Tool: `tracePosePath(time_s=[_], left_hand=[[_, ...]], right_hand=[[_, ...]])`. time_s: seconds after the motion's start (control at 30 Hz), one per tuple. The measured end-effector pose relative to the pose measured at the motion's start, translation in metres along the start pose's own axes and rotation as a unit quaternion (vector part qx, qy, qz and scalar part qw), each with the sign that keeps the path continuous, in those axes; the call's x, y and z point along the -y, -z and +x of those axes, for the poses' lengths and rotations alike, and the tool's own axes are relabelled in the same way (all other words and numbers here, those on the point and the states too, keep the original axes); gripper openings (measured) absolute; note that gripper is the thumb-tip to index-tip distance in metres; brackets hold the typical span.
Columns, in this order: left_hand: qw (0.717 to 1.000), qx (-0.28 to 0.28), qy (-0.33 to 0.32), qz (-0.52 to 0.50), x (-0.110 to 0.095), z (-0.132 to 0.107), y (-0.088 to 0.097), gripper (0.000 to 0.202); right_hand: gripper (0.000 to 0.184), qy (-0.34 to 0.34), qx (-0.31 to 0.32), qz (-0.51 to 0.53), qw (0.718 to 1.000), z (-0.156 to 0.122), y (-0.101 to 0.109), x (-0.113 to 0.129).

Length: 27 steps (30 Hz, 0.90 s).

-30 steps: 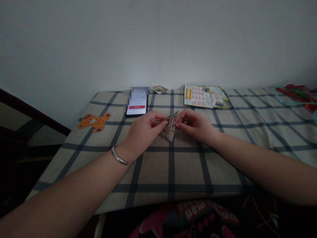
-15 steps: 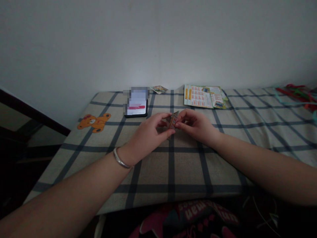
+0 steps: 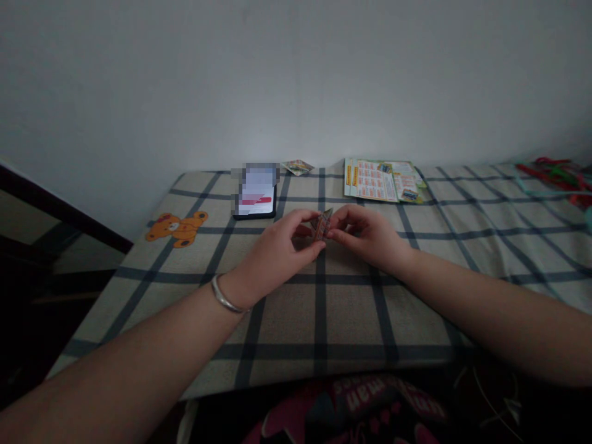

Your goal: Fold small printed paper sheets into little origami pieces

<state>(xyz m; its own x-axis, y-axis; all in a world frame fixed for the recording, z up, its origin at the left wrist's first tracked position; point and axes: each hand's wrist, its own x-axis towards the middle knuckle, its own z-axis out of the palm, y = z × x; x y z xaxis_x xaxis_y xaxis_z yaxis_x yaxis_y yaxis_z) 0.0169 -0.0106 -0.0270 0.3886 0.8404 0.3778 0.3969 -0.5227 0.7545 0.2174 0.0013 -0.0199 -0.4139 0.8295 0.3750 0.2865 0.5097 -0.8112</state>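
Note:
A small folded piece of printed paper (image 3: 322,226), with red and pale patterning, is held just above the checked cloth near the middle of the table. My left hand (image 3: 284,243) pinches its left side between thumb and fingers. On its right side, my right hand (image 3: 365,231) grips it with thumb and forefinger. Fingertips cover part of the paper, so its full shape is hidden. A silver bangle (image 3: 225,296) circles my left wrist.
Behind my hands lie a phone (image 3: 258,191) with a lit screen, another folded paper (image 3: 298,166) and printed sheets (image 3: 371,180). An orange bear picture (image 3: 178,229) is at left, tangled coloured strips (image 3: 557,172) at far right. A wall (image 3: 296,80) borders the table's back.
The folded paper has tilted slightly between my fingers, and its top edge sits a little lower. Both hands stay in nearly the same place.

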Motion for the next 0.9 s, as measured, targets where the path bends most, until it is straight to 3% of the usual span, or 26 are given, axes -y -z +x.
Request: tracePosePath(time_s=[0.23, 0.47, 0.9], left_hand=[[0.996, 0.024, 0.027, -0.081, 0.007, 0.002, 0.002, 0.039], [1.000, 0.021, -0.010, 0.013, 0.002, 0.003, 0.008, 0.035], [0.996, 0.036, -0.028, 0.074, -0.001, 0.005, 0.015, 0.034]], right_hand=[[0.008, -0.002, -0.018, -0.050, 0.999, -0.002, 0.001, -0.003], [0.012, -0.003, -0.035, -0.117, 0.993, -0.004, 0.002, -0.004], [0.006, 0.027, -0.025, -0.191, 0.981, -0.002, 0.006, -0.004]])
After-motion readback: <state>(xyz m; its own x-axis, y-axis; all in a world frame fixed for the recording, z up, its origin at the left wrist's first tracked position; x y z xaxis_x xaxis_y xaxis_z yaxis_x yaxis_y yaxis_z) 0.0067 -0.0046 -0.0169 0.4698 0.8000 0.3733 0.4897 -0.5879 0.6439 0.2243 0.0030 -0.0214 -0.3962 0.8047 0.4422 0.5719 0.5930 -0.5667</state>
